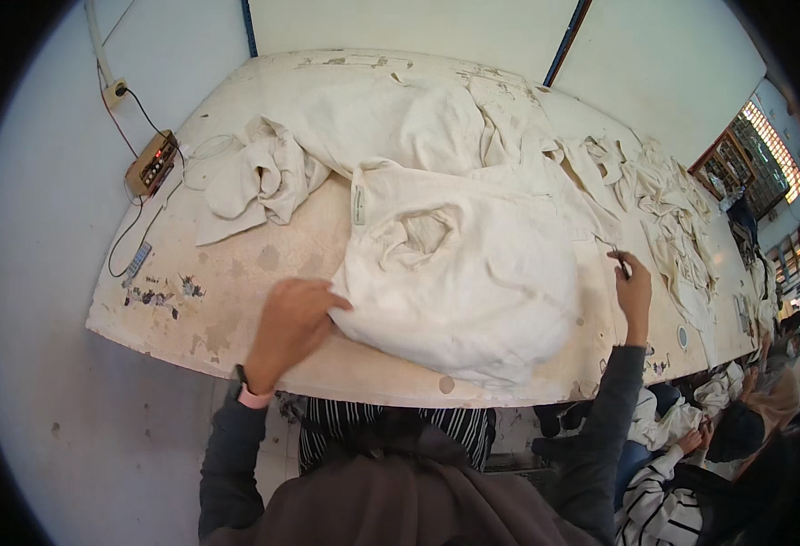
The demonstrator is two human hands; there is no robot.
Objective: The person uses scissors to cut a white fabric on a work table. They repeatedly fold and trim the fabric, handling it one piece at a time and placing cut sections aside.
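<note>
A cream-white cloth garment (473, 291) lies bunched on the table before me, with a round, gathered opening in its upper part and a pale label strip at its left edge. My left hand (293, 329), slightly blurred, has its fingers closed on the garment's lower left edge. To the right of the garment, my right hand (635, 289) is raised near the cloth, closed around a small dark tool (624, 266) that looks like thread snips. Its tip points toward the far side, and the fingers partly hide it.
More cream garments lie behind (400, 118), at the left (263, 177) and heaped at the right (678, 218). A remote control (140, 259) rests at the table's left edge (100, 309). A brown box (152, 164) with cables hangs on the wall. Other people (682, 455) sit at lower right.
</note>
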